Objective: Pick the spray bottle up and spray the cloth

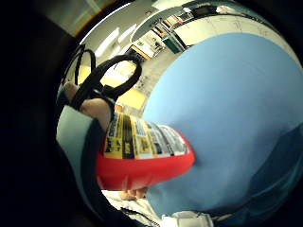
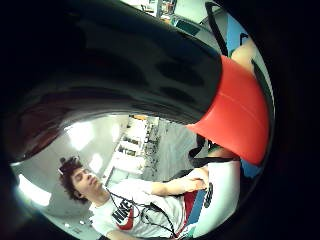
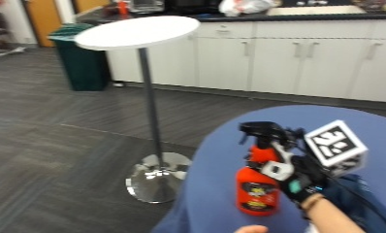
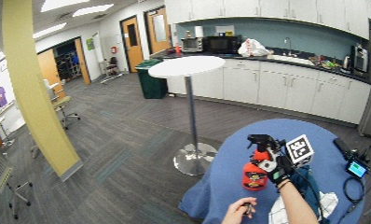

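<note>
No legible txt on bottle label [image 1: 142,139]

We note a glossy red plastic spray bottle [image 3: 258,189] with a paper label; matt blue cloth covers the desk [image 3: 212,170].

**Setting: office break room / kitchenette**

White cabinets [image 4: 278,88] run under a dark counter [image 4: 297,63] along the back wall. On that counter: microwave [image 4: 221,44], sink faucet [image 4: 286,45]. In front of it: tall round table [image 4: 187,66], green bin [image 4: 151,78], grey carpet tiles [image 4: 123,135].
</note>
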A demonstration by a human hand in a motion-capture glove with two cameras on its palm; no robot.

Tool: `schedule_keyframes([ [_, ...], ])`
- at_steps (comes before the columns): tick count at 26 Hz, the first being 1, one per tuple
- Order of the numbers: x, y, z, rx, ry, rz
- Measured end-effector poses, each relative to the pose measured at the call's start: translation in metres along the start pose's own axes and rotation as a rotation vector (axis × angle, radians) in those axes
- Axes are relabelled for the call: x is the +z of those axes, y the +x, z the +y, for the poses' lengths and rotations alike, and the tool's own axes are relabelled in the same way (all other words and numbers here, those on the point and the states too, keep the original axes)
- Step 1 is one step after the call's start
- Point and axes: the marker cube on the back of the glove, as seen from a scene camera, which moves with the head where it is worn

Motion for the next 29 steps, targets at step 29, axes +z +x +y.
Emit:
schedule_keyframes([
  [29, 0.211, -0.116, -0.102, -0.376, -0.585, 0.413],
])
